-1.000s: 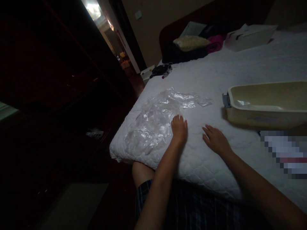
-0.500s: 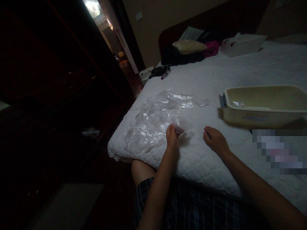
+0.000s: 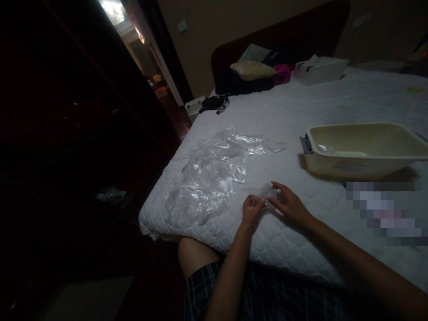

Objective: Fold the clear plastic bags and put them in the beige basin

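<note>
A heap of clear plastic bags [image 3: 210, 174] lies on the near left corner of the white quilted bed [image 3: 301, 111]. My left hand [image 3: 251, 210] is closed in a pinch on one small clear plastic bag [image 3: 270, 192], just right of the heap. My right hand [image 3: 289, 204] meets it there, fingers curled on the same bag. Both hands rest low over the mattress, near its front edge.
A cream plastic tub [image 3: 361, 149] stands on the bed to the right. At the headboard lie pillows and dark clothes [image 3: 250, 73] and a white box [image 3: 319, 69]. A blurred patch [image 3: 384, 211] covers something at right. Dark floor and furniture fill the left.
My left hand lifted a small bag off the heap and carried it right; my right hand came in to meet it. The view shifted slightly.
</note>
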The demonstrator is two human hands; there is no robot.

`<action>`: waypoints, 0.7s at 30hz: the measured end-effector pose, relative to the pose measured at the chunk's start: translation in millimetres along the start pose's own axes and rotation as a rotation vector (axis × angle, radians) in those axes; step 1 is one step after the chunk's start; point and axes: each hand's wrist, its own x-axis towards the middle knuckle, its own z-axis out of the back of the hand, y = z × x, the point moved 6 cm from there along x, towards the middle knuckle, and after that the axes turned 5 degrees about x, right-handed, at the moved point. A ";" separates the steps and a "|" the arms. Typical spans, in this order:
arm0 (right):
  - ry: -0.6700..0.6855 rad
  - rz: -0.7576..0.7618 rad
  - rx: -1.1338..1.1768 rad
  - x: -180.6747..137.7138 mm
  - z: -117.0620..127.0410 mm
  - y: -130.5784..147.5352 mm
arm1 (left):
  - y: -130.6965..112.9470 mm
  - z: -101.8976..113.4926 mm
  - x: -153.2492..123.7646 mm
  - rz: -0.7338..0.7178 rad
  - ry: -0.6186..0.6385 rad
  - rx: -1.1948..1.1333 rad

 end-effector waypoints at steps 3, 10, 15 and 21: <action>0.104 -0.075 0.032 -1.5 -3.2 5.7 | 1.2 -0.9 -0.3 0.022 0.027 -0.026; 0.063 -0.294 0.193 -5.4 14.6 11.0 | 0.7 3.6 -0.5 0.106 0.051 -0.126; -0.054 -0.449 0.321 -1.5 22.2 11.8 | -6.2 4.5 -0.2 0.134 0.035 -0.294; -0.215 -0.514 0.445 5.2 39.9 14.3 | -4.8 6.3 4.1 0.239 0.004 -0.452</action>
